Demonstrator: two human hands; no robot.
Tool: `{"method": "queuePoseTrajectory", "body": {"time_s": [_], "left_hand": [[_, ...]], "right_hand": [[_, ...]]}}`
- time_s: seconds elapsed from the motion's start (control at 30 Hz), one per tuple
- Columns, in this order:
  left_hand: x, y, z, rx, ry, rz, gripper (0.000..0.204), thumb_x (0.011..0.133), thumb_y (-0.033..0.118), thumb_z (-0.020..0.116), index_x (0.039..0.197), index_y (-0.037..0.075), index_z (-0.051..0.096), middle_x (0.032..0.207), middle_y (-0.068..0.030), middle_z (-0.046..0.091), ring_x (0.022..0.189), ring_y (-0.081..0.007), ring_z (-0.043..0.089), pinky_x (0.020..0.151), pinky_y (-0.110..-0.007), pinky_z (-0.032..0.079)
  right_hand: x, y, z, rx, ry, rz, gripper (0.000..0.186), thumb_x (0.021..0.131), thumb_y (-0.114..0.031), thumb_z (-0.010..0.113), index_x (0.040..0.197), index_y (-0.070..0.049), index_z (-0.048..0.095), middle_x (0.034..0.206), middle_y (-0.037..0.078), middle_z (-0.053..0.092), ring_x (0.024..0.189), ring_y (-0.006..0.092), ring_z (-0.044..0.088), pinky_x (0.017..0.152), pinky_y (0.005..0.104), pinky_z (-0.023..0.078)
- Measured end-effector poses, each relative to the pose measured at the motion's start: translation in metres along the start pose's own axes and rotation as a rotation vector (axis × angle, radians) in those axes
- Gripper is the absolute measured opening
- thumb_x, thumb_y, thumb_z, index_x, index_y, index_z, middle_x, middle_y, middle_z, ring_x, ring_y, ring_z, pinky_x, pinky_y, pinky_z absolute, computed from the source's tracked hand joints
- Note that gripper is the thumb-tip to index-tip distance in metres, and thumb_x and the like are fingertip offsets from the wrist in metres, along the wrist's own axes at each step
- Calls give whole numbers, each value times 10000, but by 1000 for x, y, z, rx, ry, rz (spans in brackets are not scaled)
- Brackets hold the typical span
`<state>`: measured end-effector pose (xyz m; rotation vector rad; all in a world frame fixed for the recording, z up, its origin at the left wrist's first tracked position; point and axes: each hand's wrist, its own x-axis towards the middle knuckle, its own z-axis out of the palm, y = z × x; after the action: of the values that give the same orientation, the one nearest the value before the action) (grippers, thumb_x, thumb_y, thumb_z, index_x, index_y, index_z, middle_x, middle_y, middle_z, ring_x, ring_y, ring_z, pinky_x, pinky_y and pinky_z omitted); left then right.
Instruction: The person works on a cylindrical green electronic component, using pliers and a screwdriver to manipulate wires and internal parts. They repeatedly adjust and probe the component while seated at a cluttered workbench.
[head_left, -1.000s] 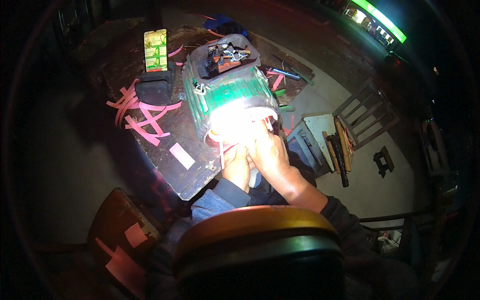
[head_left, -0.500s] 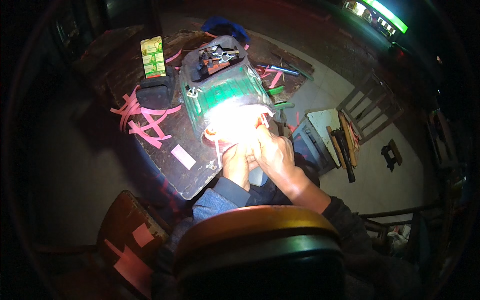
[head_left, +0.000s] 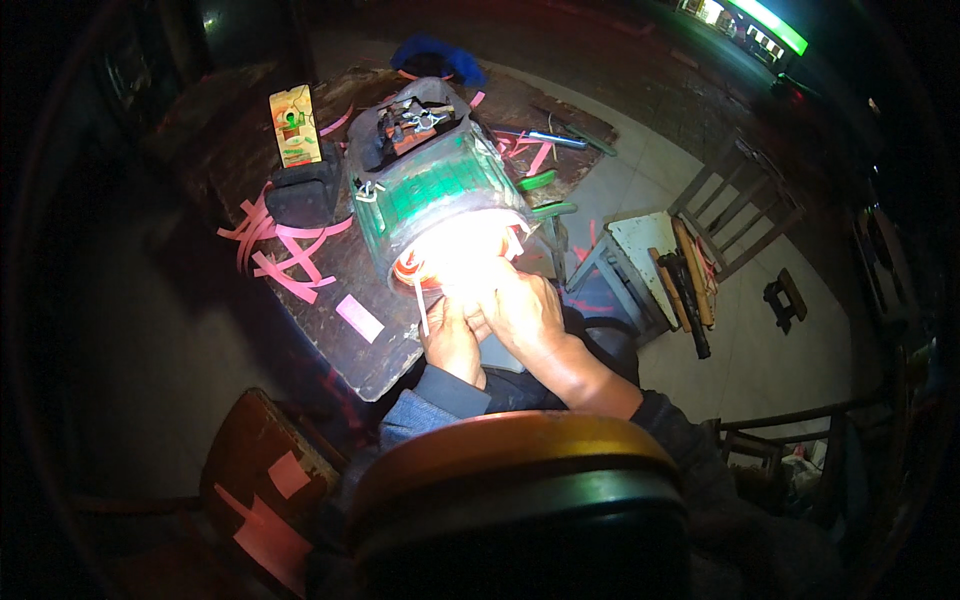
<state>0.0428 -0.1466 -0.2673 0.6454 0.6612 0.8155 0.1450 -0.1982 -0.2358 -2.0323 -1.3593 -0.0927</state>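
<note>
A green ribbed electric motor housing [head_left: 430,185] lies on its side on the worktable, its open end toward me. Reddish-orange windings [head_left: 408,268] show inside the rim, and strong glare washes out the middle of the opening. My left hand [head_left: 455,348] is at the lower edge of that opening, fingers bent inward beside a thin pale strip [head_left: 421,308] that hangs from the rim. Close against it, my right hand [head_left: 528,315] reaches into the glare with its fingers curled. Both hands' fingertips are lost in the light, so what they grip is hidden.
Pink paper strips [head_left: 290,265] lie on the dark worktable [head_left: 375,365] beside a black box [head_left: 303,195] and a yellow-green carton [head_left: 295,125]. Green-handled scissors [head_left: 537,181] rest right of the motor. A stool [head_left: 640,245] bears wooden sticks; a wooden chair [head_left: 735,215] stands behind it.
The view has shifted slightly, so the motor and table sit a little further left. Both hands stay at the motor's open end, with the right hand's fingers deeper in the glare.
</note>
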Motion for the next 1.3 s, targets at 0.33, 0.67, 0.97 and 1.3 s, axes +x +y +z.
{"method": "queuePoseTrajectory", "body": {"time_s": [0.33, 0.67, 0.97, 1.3], "left_hand": [[2, -12, -9, -59, 21, 49, 349, 1175, 212, 515, 1377, -42, 643, 1336, -156, 726, 1192, -239, 713, 1041, -368, 579], [5, -9, -3, -43, 4, -1, 309, 1169, 225, 527, 1307, -10, 672, 1182, -109, 774, 988, -185, 751, 849, -315, 613], [-5, 5, -7, 4, -56, 0, 309, 1162, 228, 521, 1304, -2, 668, 1203, -168, 775, 1052, -252, 783, 909, -376, 628], [-12, 70, -46, 544, 17, 210, 587, 1075, 63, 664, 1518, -113, 323, 1197, -253, 739, 803, -259, 784, 588, -303, 639]], "right_hand": [[0, -16, 6, -16, -175, 92, 315, 1056, -310, 551, 1081, -13, 654, 779, 280, 721, 751, 501, 728, 703, 614, 569], [3, 0, 9, 78, -82, 82, 281, 1055, -299, 612, 1176, -53, 673, 766, 271, 720, 728, 505, 720, 666, 625, 557], [-7, 1, -10, 247, -21, 96, 469, 1054, -512, 646, 1131, -54, 710, 830, 264, 742, 790, 497, 730, 740, 577, 577], [8, 26, -6, 769, -252, 580, 451, 1047, -370, 738, 1248, 21, 638, 915, 56, 723, 635, 115, 702, 527, 269, 545]]}}
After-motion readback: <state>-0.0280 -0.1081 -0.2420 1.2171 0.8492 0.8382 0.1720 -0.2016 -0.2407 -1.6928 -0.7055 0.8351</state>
